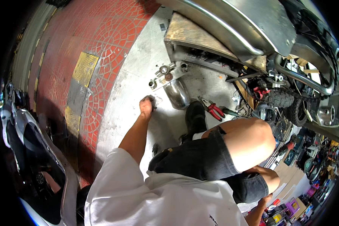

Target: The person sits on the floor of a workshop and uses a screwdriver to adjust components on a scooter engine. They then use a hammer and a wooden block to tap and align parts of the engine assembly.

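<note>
My left hand [146, 105] is closed like a fist, low over the pale concrete floor [122, 113]. Whatever its fingers hold, if anything, is too small or hidden to make out. Just beyond it lies a metal bracket [162, 80] with round clamp rings at its ends. A shiny, rounded metal shell [178, 94] adjoins the bracket. My right hand [267, 197] shows only in part at the lower right, beside my bent leg, its fingers mostly hidden. Near my dark shoe [195, 116] are red-handled pliers [214, 110] and a green-handled tool [229, 112].
A worn wooden bench [199, 32] bears a large metal fender-like piece [229, 19] ahead. Crowded parts and a knobbly tyre [278, 98] fill the right; tools and boxes lie lower right. Red patterned paving [109, 49] borders the concrete. A motorbike [45, 162] stands at left.
</note>
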`<state>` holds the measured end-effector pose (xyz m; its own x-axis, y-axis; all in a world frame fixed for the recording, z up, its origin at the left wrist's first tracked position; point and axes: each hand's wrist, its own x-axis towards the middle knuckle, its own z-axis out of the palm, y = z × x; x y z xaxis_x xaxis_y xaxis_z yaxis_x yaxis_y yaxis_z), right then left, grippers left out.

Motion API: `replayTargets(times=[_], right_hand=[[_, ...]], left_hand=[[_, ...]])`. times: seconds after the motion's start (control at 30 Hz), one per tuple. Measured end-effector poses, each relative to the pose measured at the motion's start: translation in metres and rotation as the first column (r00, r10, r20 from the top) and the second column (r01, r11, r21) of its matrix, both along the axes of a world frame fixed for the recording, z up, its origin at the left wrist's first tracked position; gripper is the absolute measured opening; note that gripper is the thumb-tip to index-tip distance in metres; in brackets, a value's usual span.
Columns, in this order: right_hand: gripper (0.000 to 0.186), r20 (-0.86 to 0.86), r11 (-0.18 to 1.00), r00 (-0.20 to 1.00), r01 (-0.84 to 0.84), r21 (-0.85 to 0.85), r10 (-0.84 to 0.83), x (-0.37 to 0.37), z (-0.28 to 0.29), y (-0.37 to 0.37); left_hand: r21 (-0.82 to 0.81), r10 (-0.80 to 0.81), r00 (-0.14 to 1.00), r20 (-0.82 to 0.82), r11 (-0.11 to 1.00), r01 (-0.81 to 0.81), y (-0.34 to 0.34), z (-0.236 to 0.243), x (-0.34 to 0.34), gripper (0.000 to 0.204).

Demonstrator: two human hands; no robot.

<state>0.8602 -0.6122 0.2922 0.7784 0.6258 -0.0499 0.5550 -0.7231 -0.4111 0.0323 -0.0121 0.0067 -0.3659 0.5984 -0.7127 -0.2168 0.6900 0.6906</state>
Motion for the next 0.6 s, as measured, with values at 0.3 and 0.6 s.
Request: replayTargets(times=[0.3, 0.6], right_hand=[[0.042, -0.038, 0.935, 0.934, 0.354, -0.013, -0.355, -0.024, 0.034, 0.105], [0.029, 0.208, 0.997, 0.978, 0.014, 0.078, -0.029, -0.006, -0.03, 0.074]], left_hand=[[-0.106, 0.003, 0.951, 0.308, 0.994, 0.032, -0.038, 0.013, -0.039, 0.017], [0.298, -0.789, 0.494, -0.364, 0.404, 0.865, -0.054, -0.025, -0.134, 0.033]])
